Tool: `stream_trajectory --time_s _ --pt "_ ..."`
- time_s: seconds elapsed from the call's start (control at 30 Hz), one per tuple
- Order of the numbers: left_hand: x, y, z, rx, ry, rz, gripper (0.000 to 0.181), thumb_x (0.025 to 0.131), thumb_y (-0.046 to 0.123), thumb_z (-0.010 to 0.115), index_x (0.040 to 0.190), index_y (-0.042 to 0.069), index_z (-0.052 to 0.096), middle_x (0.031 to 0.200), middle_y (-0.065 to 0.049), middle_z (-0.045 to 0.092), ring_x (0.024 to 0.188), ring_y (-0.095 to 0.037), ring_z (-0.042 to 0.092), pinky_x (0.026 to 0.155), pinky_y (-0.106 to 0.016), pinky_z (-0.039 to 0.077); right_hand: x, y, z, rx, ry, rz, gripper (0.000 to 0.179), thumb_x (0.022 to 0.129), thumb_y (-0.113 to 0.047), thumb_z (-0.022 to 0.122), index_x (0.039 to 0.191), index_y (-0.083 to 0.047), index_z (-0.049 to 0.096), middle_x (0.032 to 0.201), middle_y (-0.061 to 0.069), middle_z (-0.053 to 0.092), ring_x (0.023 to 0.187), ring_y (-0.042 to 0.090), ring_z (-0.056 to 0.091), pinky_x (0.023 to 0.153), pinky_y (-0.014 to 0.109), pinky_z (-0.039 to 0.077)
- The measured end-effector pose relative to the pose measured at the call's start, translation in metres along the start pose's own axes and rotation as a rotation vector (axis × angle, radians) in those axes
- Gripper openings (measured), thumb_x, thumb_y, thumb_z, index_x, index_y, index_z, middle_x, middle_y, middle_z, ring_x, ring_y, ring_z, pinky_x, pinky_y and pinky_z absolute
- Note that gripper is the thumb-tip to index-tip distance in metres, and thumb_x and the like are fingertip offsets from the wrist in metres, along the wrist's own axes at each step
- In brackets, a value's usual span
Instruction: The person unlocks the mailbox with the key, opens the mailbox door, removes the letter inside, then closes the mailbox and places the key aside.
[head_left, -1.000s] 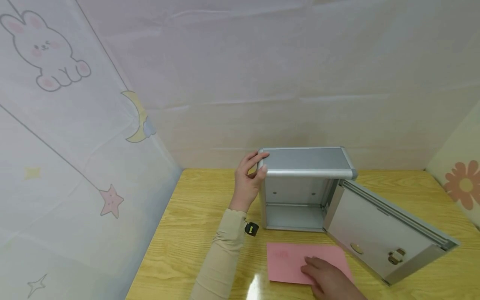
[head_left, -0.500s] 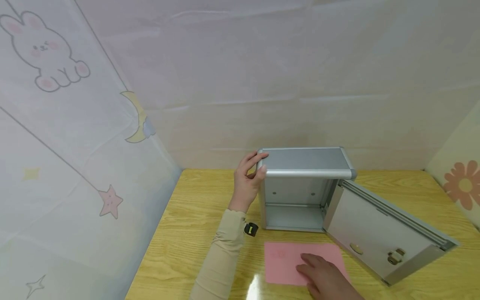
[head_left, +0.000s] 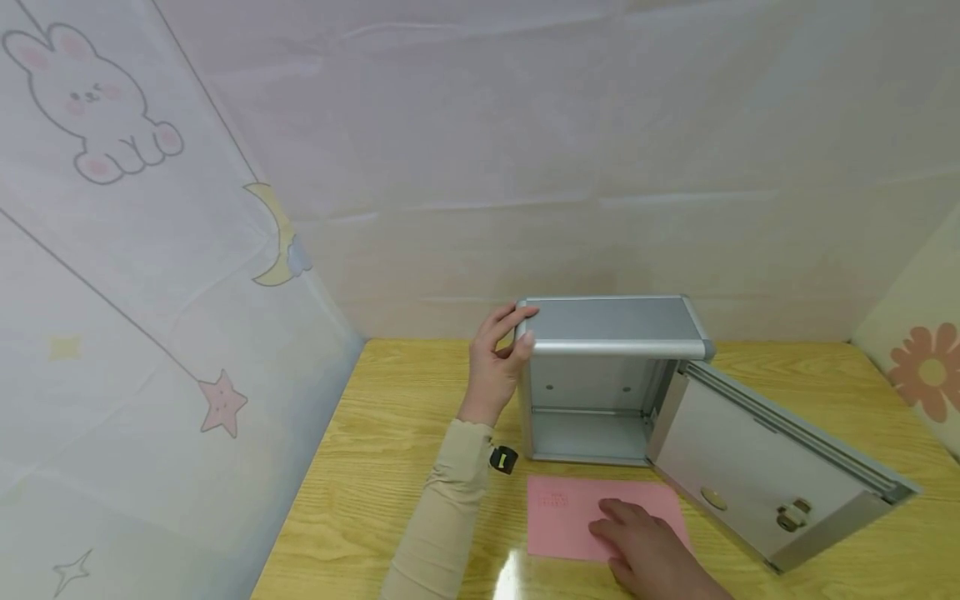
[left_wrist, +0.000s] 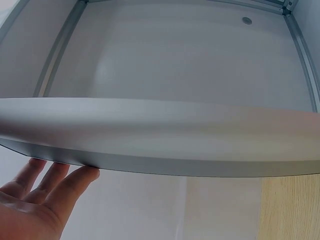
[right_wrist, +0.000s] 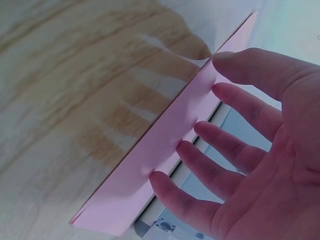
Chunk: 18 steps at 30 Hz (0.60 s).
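A silver-grey metal letter box point(head_left: 611, 321) stands on the table, its front door point(head_left: 761, 454) swung wide to the right, with a lock on the inner face. At its top left corner my left hand point(head_left: 495, 358) grips the edge, fingers over the top and thumb at the front. In the left wrist view, those fingers point(left_wrist: 70, 187) meet the frame's edge. In front of the box a pink envelope point(head_left: 562, 525) with small red print lies flat. My right hand point(head_left: 645, 546) rests its spread fingertips on the envelope, and the thumb point(right_wrist: 240, 65) is at its near edge.
The wood-grain table point(head_left: 375, 467) meets a pale cloth wall point(head_left: 570, 167) close behind the box. The door reaches out over the table's right part. A black band point(head_left: 503, 459) shows at my left wrist.
The pink envelope has slid slightly left and towards the box, with my right hand moving along on it. The left hand and the box stay in place.
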<state>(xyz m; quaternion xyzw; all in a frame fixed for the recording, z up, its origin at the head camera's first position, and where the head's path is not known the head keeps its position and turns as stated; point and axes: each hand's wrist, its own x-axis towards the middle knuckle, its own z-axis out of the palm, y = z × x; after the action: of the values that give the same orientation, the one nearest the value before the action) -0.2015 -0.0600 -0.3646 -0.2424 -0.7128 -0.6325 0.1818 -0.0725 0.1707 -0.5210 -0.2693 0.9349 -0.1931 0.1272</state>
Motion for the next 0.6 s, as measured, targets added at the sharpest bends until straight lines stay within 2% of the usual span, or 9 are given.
stream_trajectory --time_s 0.2,0.33,0.5,0.6 --pt "0.000 0.000 0.000 0.006 -0.007 -0.007 0.041 0.096 0.029 0.057 0.126 0.001 0.061 0.137 -0.022 0.043 0.122 -0.028 0.046 0.088 -0.042 0.049 0.002 0.000 0.000 -0.001 -0.028 0.025 0.035 0.082 -0.020 0.073 0.115 -0.012 0.066 0.130 0.014 0.054 0.118 0.035 0.049 0.086 0.056 0.045" --pt "0.000 0.000 0.000 0.003 -0.004 -0.013 0.041 0.096 0.029 0.058 0.126 0.001 0.061 0.138 -0.021 0.043 0.123 -0.028 0.046 0.089 -0.041 0.048 0.000 0.000 -0.003 -0.018 -0.033 -0.016 0.038 0.085 -0.028 0.069 0.119 -0.010 0.065 0.130 0.013 0.055 0.118 0.034 0.050 0.091 0.055 0.042" --pt "0.000 0.000 0.000 0.003 -0.003 -0.010 0.043 0.096 0.032 0.057 0.126 0.001 0.061 0.138 -0.021 0.043 0.124 -0.028 0.045 0.088 -0.043 0.048 -0.011 -0.003 -0.025 -0.110 0.067 -0.178 0.042 0.088 -0.031 0.066 0.123 -0.007 0.063 0.125 0.013 0.059 0.115 0.034 0.053 0.090 0.053 0.043" --pt "0.000 0.001 0.000 0.006 -0.007 -0.004 0.044 0.096 0.032 0.057 0.126 0.000 0.061 0.138 -0.021 0.043 0.125 -0.028 0.044 0.089 -0.043 0.048 -0.017 -0.013 -0.046 -0.167 0.118 -0.180 0.042 0.089 -0.032 0.066 0.124 -0.010 0.062 0.124 0.009 0.059 0.114 0.030 0.053 0.091 0.052 0.043"
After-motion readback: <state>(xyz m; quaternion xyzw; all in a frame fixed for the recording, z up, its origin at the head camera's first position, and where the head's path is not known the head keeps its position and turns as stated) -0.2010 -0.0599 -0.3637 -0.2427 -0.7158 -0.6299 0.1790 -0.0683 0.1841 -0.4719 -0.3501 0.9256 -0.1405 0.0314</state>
